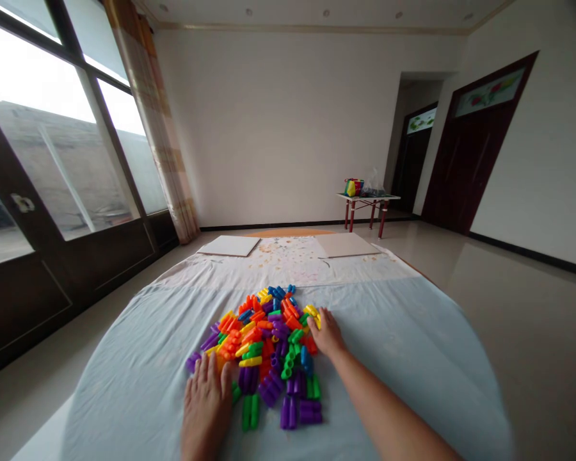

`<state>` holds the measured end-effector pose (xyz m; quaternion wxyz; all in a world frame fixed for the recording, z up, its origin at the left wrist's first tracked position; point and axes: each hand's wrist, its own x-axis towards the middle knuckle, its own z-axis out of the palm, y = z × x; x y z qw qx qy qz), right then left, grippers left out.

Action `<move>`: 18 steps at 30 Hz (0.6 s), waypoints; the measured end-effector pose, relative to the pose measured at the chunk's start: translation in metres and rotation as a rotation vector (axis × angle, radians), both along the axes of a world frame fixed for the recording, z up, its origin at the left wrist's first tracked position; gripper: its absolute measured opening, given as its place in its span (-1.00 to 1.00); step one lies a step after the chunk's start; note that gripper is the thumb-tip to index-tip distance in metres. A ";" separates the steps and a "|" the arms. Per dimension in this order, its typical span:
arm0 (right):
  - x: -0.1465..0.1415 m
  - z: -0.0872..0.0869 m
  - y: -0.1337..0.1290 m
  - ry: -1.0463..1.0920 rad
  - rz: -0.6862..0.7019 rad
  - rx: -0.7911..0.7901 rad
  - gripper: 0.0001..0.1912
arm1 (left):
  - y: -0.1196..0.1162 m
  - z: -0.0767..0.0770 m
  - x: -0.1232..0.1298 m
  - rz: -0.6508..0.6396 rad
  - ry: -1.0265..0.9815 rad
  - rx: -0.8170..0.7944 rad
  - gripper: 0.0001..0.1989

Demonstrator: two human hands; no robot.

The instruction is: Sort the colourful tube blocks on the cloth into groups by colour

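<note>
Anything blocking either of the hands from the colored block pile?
Nothing visible. The left hand is right at the near-left edge of the block pile, and the right hand is at its right side, beside yellow blocks. No other object shows between.

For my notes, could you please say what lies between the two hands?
A heap of colourful pieces lies there, as the head view shows.
</note>
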<state>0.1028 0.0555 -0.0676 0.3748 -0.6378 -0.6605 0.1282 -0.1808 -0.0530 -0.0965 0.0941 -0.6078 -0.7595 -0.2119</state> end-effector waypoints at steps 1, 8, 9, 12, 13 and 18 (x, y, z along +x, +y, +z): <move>-0.003 0.001 0.002 -0.008 0.041 -0.024 -0.44 | 0.000 -0.002 0.000 -0.015 0.030 0.011 -0.42; -0.004 0.017 -0.036 0.064 0.376 -0.122 -0.21 | -0.001 -0.003 0.001 -0.025 0.116 0.011 -0.45; 0.003 0.020 -0.046 0.058 0.389 -0.134 -0.14 | -0.001 -0.001 0.002 -0.023 0.110 0.003 -0.45; 0.021 0.019 -0.075 0.004 0.479 -0.201 0.11 | -0.003 0.005 0.005 -0.011 0.076 -0.013 -0.46; 0.023 0.017 -0.084 -0.015 0.501 -0.231 0.18 | -0.004 0.006 0.005 -0.010 0.065 -0.016 -0.47; -0.003 0.004 -0.120 -0.057 0.460 -0.268 0.10 | -0.005 0.011 0.006 -0.041 0.024 -0.023 -0.52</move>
